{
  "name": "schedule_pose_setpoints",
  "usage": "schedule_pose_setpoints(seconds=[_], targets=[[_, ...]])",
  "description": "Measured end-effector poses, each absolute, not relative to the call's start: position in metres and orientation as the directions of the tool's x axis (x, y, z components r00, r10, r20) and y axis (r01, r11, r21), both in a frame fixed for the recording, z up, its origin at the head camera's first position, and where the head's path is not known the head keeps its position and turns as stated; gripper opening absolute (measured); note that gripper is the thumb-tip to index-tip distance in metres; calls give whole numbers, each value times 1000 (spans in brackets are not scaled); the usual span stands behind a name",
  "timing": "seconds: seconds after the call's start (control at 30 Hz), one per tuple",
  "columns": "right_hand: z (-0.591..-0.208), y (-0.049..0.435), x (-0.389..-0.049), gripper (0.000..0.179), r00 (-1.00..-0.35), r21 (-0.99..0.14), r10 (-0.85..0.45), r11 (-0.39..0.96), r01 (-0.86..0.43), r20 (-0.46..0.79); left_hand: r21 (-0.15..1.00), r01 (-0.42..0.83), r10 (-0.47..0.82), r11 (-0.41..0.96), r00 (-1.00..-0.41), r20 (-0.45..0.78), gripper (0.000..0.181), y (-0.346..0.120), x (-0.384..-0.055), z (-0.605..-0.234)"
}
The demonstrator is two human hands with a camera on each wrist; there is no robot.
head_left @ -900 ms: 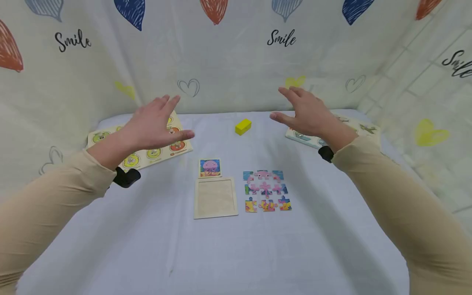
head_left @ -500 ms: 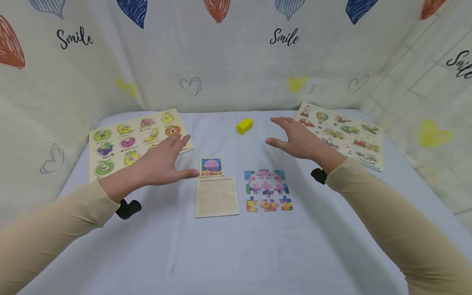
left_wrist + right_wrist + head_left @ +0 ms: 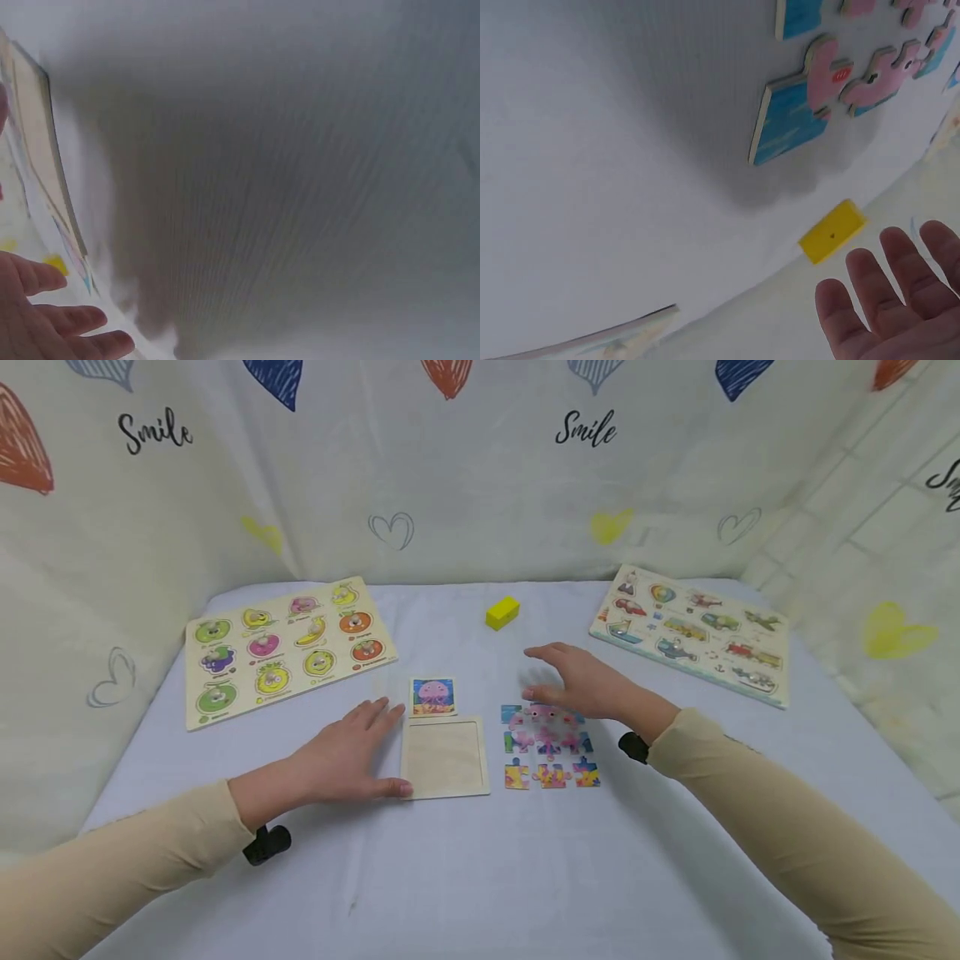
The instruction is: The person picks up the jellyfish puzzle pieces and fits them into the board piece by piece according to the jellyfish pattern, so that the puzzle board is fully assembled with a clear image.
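Note:
My left hand point(image 3: 341, 760) is beside a wooden puzzle tray point(image 3: 446, 758), its thumb tip at the tray's lower left corner and its fingers relaxed. Against the tray's top edge lies a small picture card point(image 3: 432, 697) with a pink jellyfish. To the right, several jigsaw pieces point(image 3: 551, 777) lie spread in rows, pink, blue and yellow. Over their top row my right hand point(image 3: 585, 683) hovers with fingers extended, holding nothing and partly covering the pieces. The right wrist view shows a blue and pink corner piece point(image 3: 787, 120) flat on the cloth, with open fingers point(image 3: 885, 300) nearby.
A fruit picture board point(image 3: 288, 647) lies at the back left, a vehicle picture board point(image 3: 693, 631) at the back right. Between them sits a yellow block point(image 3: 502, 612). A printed curtain point(image 3: 480, 468) stands behind the white-clothed table point(image 3: 450, 877).
Both hands have come down and nearer. The left has moved from over the fruit board to the tray's left edge, the right from near the vehicle board to above the jigsaw pieces.

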State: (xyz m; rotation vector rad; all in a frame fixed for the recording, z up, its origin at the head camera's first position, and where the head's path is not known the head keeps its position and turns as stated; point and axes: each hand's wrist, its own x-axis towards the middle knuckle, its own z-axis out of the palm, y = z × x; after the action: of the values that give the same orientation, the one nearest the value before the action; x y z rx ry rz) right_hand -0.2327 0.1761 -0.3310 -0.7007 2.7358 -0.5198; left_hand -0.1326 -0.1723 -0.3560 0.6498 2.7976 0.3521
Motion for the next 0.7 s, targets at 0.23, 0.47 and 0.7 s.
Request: schedule_pose_setpoints(seconds=[0.23,0.47,0.7], targets=[[-338,162,-228,64,-815,-388,-536,815,-430,-221,253,404,457,879,-864,-210,107,-171,-129,-363],[-348,154,-226,52,-779,-373,-594,782,-500,-202,241,405,455,882,-865,-213,106,-171,-127,-368],[-356,145,-222,33,-777,-318,-607,779,-540,-167,235,398,446,887,-869,-213,102,-170,-126,-371]])
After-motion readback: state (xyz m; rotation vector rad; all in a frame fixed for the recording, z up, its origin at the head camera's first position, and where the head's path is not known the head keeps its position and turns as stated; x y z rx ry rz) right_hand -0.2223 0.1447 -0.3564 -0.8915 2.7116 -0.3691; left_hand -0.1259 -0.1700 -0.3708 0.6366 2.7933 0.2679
